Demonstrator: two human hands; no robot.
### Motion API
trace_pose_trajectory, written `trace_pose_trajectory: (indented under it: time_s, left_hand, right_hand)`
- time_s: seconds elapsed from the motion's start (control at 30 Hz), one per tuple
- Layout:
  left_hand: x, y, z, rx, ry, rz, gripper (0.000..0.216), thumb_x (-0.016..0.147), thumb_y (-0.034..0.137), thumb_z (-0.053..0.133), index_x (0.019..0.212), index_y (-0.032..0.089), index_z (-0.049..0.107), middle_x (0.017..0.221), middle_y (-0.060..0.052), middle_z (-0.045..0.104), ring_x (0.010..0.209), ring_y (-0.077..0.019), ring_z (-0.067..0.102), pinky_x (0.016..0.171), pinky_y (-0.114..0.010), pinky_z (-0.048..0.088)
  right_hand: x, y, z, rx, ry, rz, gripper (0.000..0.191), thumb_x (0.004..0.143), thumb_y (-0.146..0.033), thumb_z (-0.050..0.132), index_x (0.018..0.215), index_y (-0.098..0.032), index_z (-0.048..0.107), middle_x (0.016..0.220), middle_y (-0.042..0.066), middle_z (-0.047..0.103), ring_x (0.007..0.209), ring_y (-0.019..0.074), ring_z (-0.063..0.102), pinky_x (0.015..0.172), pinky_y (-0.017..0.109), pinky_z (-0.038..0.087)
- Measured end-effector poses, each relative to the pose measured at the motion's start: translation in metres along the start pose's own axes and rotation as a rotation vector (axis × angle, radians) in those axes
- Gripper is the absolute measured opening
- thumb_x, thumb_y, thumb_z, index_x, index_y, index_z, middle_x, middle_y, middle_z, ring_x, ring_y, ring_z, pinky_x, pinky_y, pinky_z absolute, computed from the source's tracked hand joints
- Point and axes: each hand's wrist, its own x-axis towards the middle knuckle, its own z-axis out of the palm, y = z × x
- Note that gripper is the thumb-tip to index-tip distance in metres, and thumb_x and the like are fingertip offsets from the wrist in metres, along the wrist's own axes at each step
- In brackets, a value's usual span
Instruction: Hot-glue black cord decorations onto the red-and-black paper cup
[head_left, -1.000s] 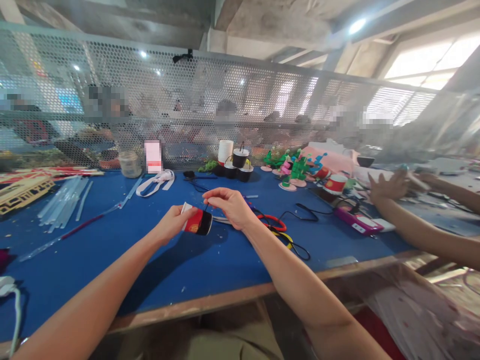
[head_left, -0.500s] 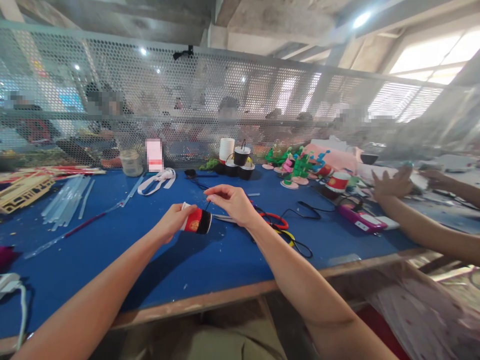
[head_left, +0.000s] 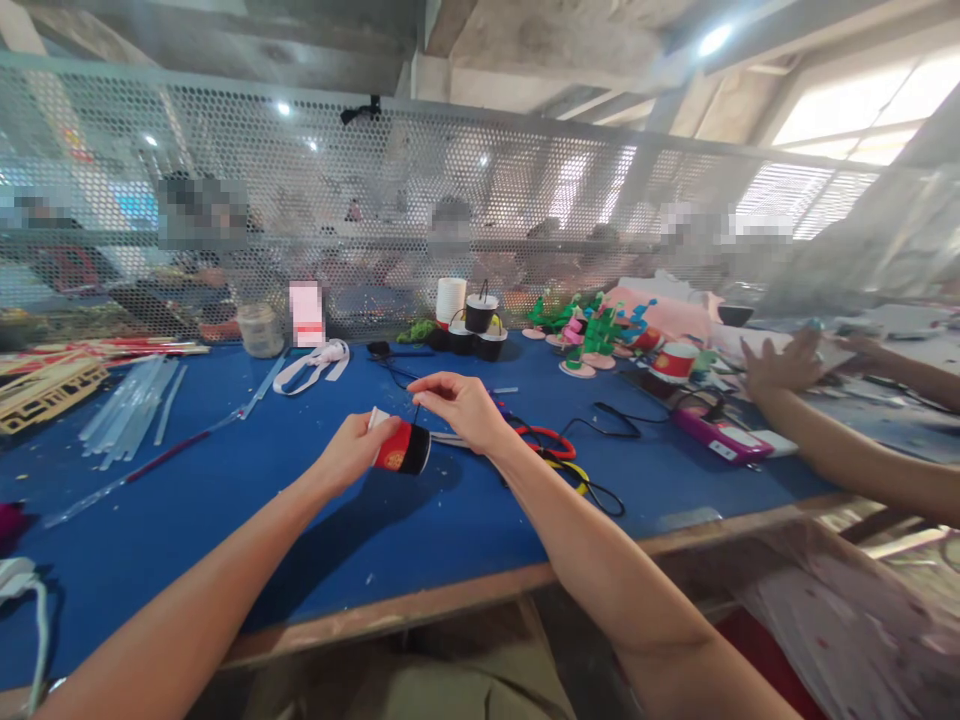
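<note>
My left hand (head_left: pixel 354 450) is closed around a red paper cup (head_left: pixel 391 446) with a gold emblem and a black band at one end. The cup lies tilted on its side, held above the blue table. With thumb and forefinger pinched, my right hand (head_left: pixel 463 408) grips a thin black cord (head_left: pixel 417 410) that runs down to the cup's black part. Whether the cord is fixed to the cup, I cannot tell. Partly hidden under my right wrist are scissors with red-orange handles (head_left: pixel 553 440); a yellow loop (head_left: pixel 579 478) lies close by.
Black-banded cups with handles (head_left: pixel 480 314) stand at the back by a white cup stack (head_left: pixel 451 298). Green and pink pipe-cleaner figures (head_left: pixel 596 340), a purple device (head_left: pixel 716 437) and a co-worker's hand (head_left: pixel 784 365) are right. Clear glue sticks (head_left: pixel 131 410) and white ribbon (head_left: pixel 319 365) lie left.
The cup and my left hand have shifted slightly right and down, bringing the black band closer under my right fingers. My right hand keeps its pinch on the cord.
</note>
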Motion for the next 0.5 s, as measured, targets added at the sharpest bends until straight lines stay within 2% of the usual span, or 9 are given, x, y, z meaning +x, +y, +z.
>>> trace_pose_trajectory:
  time_s: [0.5]
  left_hand:
    - [-0.0055,0.0023,-0.0009,-0.031,-0.050,0.109,0.034,0.058,0.046,0.054,0.054,0.013,0.046,0.047,0.005,0.038,0.044,-0.0051,0.029,0.043,-0.018,0.024]
  right_hand:
    - [-0.0003,0.0010,0.0058,-0.035,-0.025,0.086,0.012,0.065,-0.016,0.056,0.074,-0.014,0.063,0.071,0.002,0.064,0.067,0.0118,0.058,0.070,0.027,0.045]
